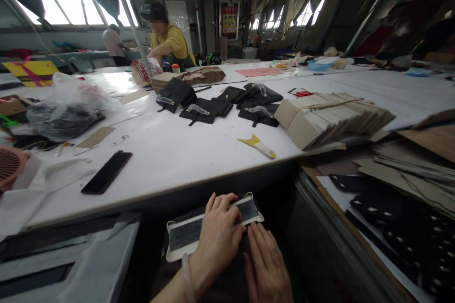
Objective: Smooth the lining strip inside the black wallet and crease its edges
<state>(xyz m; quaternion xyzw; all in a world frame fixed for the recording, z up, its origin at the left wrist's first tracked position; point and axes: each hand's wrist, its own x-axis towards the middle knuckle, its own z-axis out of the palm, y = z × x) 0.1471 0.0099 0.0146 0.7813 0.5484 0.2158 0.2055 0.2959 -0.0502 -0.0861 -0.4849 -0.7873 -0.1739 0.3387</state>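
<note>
A dark bag piece (pixel 185 236) with a black panel and a cream, folded-looking border lies low in front of me, just past the table's near edge. Across its middle rests my left hand (pixel 220 229), a pale bangle on the wrist. Its fingers curl over the far side and its thumb presses toward the near border. My right hand (pixel 266 262) lies with fingers stretched and side by side, tips at the near right border. The piece's underside is hidden.
On the white table (pixel 170 161) lie a phone (pixel 106 172), a yellow-and-white scraper-like tool (pixel 258 146), several black bags (pixel 202 110) and a bundle of cardboard pieces (pixel 330 116). Black studded pieces (pixel 398 227) lie to the right. A person in yellow (pixel 174 42) stands across the table.
</note>
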